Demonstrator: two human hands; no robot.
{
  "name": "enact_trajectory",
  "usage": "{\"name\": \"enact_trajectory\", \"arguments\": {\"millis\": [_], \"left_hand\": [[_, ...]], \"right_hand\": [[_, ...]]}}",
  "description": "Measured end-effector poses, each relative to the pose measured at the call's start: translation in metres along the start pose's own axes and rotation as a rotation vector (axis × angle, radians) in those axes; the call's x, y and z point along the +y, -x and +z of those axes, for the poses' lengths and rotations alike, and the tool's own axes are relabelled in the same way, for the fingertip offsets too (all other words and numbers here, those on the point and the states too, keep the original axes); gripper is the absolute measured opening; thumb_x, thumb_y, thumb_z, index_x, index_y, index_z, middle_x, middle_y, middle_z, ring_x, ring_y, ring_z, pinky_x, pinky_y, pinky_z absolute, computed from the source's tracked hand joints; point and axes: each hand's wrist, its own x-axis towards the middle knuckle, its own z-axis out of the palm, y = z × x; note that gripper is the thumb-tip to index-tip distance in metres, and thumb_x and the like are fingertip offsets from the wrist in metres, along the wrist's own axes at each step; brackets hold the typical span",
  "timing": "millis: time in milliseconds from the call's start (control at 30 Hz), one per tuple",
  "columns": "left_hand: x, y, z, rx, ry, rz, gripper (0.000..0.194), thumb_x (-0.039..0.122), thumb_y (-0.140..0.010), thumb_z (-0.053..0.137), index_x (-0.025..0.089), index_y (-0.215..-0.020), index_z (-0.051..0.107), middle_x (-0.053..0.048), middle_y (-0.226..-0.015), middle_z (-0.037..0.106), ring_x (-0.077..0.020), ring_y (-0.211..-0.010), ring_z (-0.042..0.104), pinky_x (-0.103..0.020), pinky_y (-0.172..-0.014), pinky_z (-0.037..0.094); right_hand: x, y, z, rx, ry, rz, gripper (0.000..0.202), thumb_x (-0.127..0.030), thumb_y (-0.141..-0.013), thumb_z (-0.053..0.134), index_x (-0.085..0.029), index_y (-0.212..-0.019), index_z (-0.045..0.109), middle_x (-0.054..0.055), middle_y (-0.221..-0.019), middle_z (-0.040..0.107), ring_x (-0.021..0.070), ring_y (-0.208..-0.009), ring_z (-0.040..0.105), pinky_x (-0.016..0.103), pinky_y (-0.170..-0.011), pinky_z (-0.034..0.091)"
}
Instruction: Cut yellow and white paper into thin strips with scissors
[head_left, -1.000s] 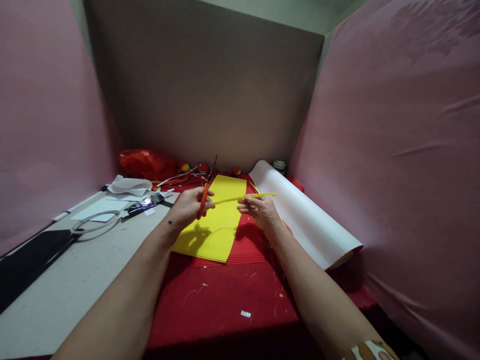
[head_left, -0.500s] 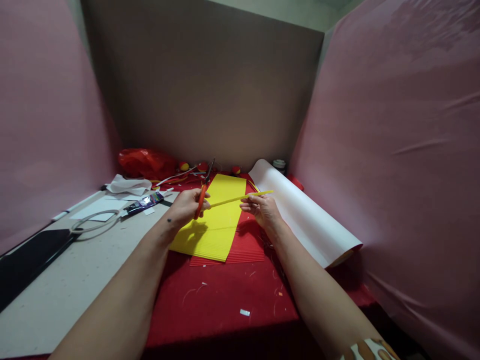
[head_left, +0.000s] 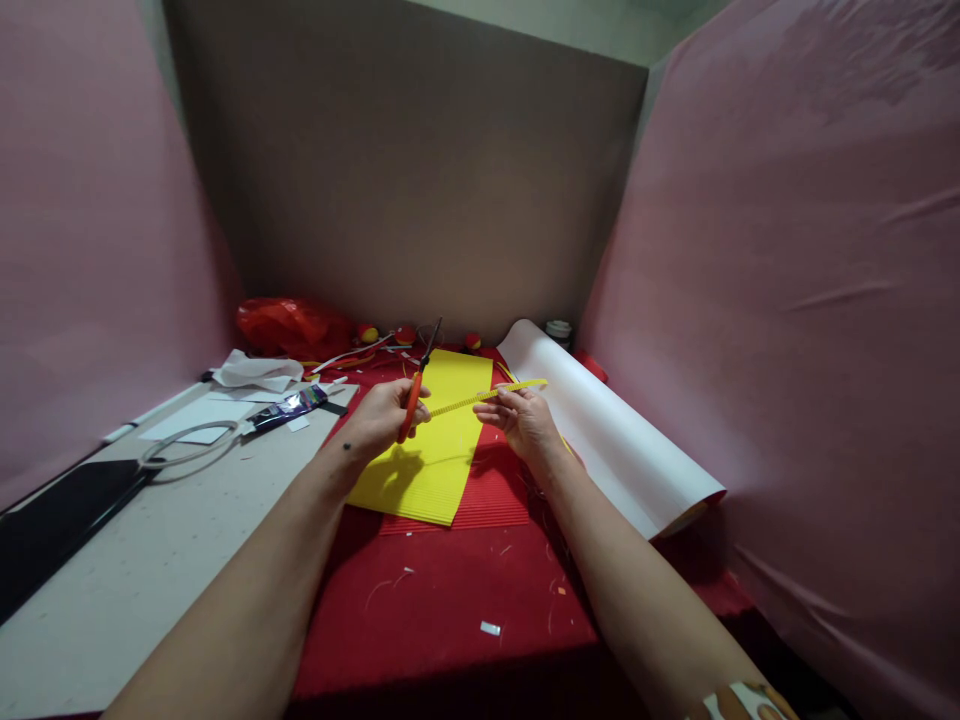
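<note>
My left hand (head_left: 390, 415) is closed around the orange handle of a pair of scissors (head_left: 414, 398), whose dark blades point up and away. A thin yellow corrugated paper strip (head_left: 457, 403) stretches between my two hands, its left end at my left fingertips. My right hand (head_left: 523, 412) pinches that strip near its other end, which sticks out to the right. Below both hands lies a yellow corrugated sheet (head_left: 420, 490), partly over a red corrugated sheet (head_left: 499, 500). Shadows of the hands fall on the yellow sheet.
A large white paper roll (head_left: 622, 440) lies at the right. On the left, a pale board (head_left: 202, 560) carries a tube (head_left: 289, 408), a looped grey handle (head_left: 191, 445) and white paper (head_left: 259, 370). At the back are a red plastic bag (head_left: 292, 325) and red-yellow balls (head_left: 405, 335).
My left hand and the scissors have shifted slightly right, nearer my right hand. The strip's span between the hands is shorter, and my right hand has barely moved.
</note>
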Motion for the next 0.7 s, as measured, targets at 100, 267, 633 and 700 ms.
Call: {"name": "enact_trajectory", "arguments": {"millis": [100, 267, 633, 700], "left_hand": [[-0.004, -0.002, 0.003, -0.021, 0.012, 0.024, 0.031, 0.015, -0.058, 0.062, 0.013, -0.087, 0.051, 0.000, -0.063, 0.056, -0.0080, -0.044, 0.048, -0.022, -0.040, 0.038], [-0.007, -0.002, 0.001, -0.022, -0.022, 0.023, 0.031, 0.016, -0.059, 0.059, 0.014, -0.089, 0.051, 0.000, -0.065, 0.057, -0.0086, -0.044, 0.048, -0.022, -0.039, 0.036], [-0.028, -0.013, -0.004, 0.010, -0.203, 0.081, 0.029, 0.024, -0.060, 0.058, 0.016, -0.088, 0.054, 0.001, -0.065, 0.057, -0.0086, -0.046, 0.049, -0.020, -0.041, 0.035], [-0.028, -0.012, -0.005, 0.018, -0.269, 0.083, 0.029, 0.025, -0.061, 0.056, 0.016, -0.089, 0.055, 0.001, -0.064, 0.057, -0.0090, -0.047, 0.050, -0.020, -0.042, 0.034]], "right_hand": [[0.005, -0.002, -0.002, -0.037, -0.017, -0.037, 0.019, -0.008, -0.064, 0.064, -0.012, -0.077, 0.051, 0.007, -0.065, 0.069, 0.0179, -0.053, 0.067, 0.026, -0.055, 0.057], [0.010, -0.004, -0.005, -0.014, -0.002, -0.024, 0.017, -0.007, -0.065, 0.063, -0.011, -0.078, 0.052, 0.008, -0.063, 0.069, 0.0178, -0.053, 0.067, 0.023, -0.053, 0.057], [0.006, -0.001, -0.001, -0.033, -0.003, 0.020, 0.010, -0.008, -0.071, 0.060, -0.010, -0.079, 0.054, 0.009, -0.064, 0.069, 0.0173, -0.053, 0.067, 0.022, -0.051, 0.056], [0.007, -0.002, -0.002, -0.030, -0.008, 0.013, 0.010, -0.009, -0.070, 0.062, -0.010, -0.077, 0.054, 0.008, -0.065, 0.069, 0.0167, -0.053, 0.067, 0.022, -0.051, 0.056]]}}
